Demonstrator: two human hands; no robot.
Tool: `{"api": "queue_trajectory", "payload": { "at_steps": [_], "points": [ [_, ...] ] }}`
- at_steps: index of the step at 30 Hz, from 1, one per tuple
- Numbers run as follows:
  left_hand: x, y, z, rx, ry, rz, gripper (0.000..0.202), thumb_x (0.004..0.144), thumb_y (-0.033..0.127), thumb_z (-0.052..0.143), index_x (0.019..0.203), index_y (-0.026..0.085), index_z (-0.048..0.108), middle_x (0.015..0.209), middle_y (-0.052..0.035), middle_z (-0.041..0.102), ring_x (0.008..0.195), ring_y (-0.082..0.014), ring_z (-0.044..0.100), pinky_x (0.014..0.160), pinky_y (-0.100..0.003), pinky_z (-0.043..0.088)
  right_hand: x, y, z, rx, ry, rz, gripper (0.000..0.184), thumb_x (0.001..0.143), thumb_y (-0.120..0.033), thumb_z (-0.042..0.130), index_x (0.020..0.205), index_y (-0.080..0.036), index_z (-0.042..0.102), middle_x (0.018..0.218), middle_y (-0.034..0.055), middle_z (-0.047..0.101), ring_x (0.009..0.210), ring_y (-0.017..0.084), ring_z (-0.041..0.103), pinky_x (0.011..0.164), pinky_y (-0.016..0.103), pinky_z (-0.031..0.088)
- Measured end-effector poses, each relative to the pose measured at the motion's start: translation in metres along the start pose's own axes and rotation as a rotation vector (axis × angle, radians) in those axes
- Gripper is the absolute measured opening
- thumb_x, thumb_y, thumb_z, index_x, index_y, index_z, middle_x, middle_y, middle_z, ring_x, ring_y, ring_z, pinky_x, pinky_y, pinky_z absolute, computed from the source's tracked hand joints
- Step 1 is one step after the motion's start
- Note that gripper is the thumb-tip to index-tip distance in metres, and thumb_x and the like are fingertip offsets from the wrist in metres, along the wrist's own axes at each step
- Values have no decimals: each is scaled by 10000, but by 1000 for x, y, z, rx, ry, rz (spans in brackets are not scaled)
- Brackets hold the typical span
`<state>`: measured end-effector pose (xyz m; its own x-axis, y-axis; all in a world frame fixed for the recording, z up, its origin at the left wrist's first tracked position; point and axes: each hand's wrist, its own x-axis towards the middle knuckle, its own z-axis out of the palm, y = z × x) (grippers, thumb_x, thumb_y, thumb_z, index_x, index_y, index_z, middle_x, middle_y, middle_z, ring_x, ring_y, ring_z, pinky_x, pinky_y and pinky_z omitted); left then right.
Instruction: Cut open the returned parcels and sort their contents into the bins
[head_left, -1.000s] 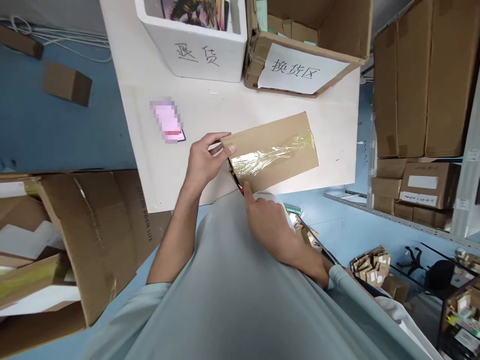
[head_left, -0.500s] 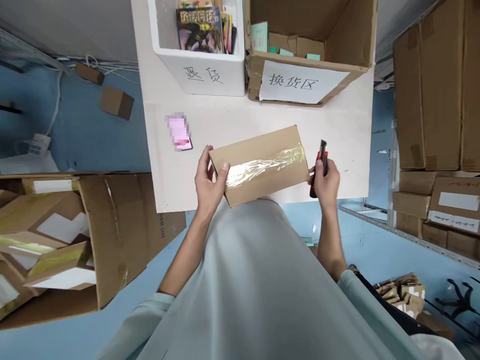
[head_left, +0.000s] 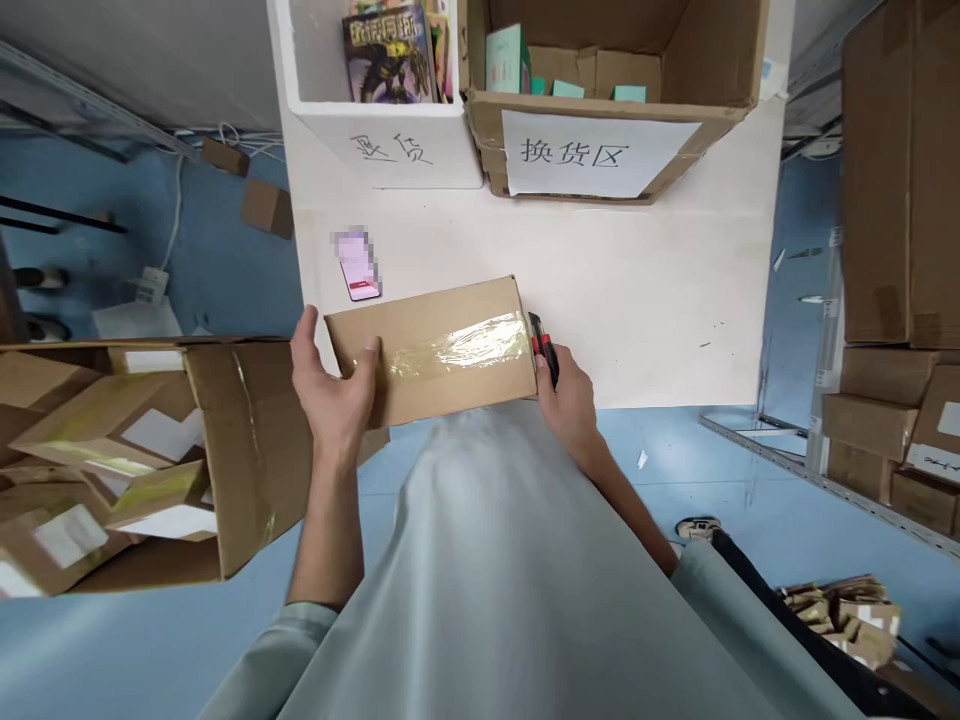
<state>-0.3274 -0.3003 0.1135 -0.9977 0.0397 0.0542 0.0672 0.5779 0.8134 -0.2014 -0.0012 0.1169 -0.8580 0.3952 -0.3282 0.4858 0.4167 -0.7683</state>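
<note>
A brown cardboard box [head_left: 442, 390] with shiny clear tape along its top is held at a slight tilt over the front edge of the table. My left hand [head_left: 334, 395] grips its left end, thumb on the top face and fingers round the outer side. In my right hand [head_left: 568, 405] is a black and red box cutter [head_left: 551, 362], its tip close against the box's right end. Whether the blade is out, I cannot tell.
A phone [head_left: 358, 268] lies on the white table [head_left: 645, 290]. Behind stand a white foam bin [head_left: 382, 125] of books and an open carton [head_left: 487, 130] with small boxes. A large carton of parcels [head_left: 251, 440] is at the left, stacked cartons [head_left: 877, 400] at the right. Someone's shoe [head_left: 697, 527] shows lower right.
Both hands and the cardboard box have shifted left. My right hand has brought the box cutter in against the box's right end, where a gap was before.
</note>
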Motion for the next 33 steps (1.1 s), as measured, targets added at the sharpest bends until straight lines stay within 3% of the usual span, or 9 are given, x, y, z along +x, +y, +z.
{"api": "queue_trajectory", "payload": {
  "at_steps": [2,5,8,12,18,23,30,33],
  "points": [
    [-3,26,14,86,47,134,699,1062,592,828,1692,415,580,1830,-38,525,1770,-402,379,1495,-709,246,3,0,-6,-3,-26,19,468,1174,-584,390,1336,-248,673,1048,91,825,895,288,764,832,401,589],
    [-5,71,50,134,-194,316,464,1150,570,684,1568,369,688,1764,-51,608,1769,-377,391,1447,-736,332,7,0,-20,14,-59,48,455,1159,-557,429,1375,-239,672,1027,77,823,860,279,772,845,414,608],
    [-5,97,84,198,-368,442,306,1185,495,624,1399,324,760,1668,-60,694,1752,-362,427,1440,-745,319,8,-5,-31,46,-69,50,445,1139,-532,475,1403,-235,676,1057,72,826,893,275,788,896,431,629],
    [-4,96,105,227,-388,464,252,1206,418,571,1206,267,773,1543,-84,763,1664,-332,558,1429,-660,387,1,-20,-40,44,-76,4,427,1138,-479,483,1413,-237,703,1131,79,838,986,281,799,964,437,629],
    [-2,88,109,163,-382,427,290,1189,496,577,1159,289,778,1507,-84,776,1636,-350,583,1418,-669,408,-9,-45,-43,-103,-82,-83,416,1157,-343,449,1464,-248,713,1239,94,813,1088,281,760,938,386,596],
    [-2,87,112,123,-386,411,308,1183,520,571,1165,296,782,1518,-80,775,1642,-351,574,1436,-677,369,-5,-58,-40,-260,-134,-60,413,1185,-314,405,1470,-224,689,1178,99,798,998,275,742,871,361,561],
    [-4,86,112,104,-374,414,314,1193,519,559,1157,288,768,1514,-86,775,1642,-356,575,1435,-689,362,-5,-82,-40,-493,-222,70,455,1192,-229,363,1555,-105,609,1213,180,814,1025,316,786,888,401,576],
    [-4,85,112,88,-378,430,303,1200,493,553,1152,280,762,1523,-90,770,1641,-351,577,1438,-685,359,-7,-91,-40,-518,-201,70,494,1196,-225,360,1631,-99,559,1256,198,815,1065,330,805,905,416,598]
  ]
}}
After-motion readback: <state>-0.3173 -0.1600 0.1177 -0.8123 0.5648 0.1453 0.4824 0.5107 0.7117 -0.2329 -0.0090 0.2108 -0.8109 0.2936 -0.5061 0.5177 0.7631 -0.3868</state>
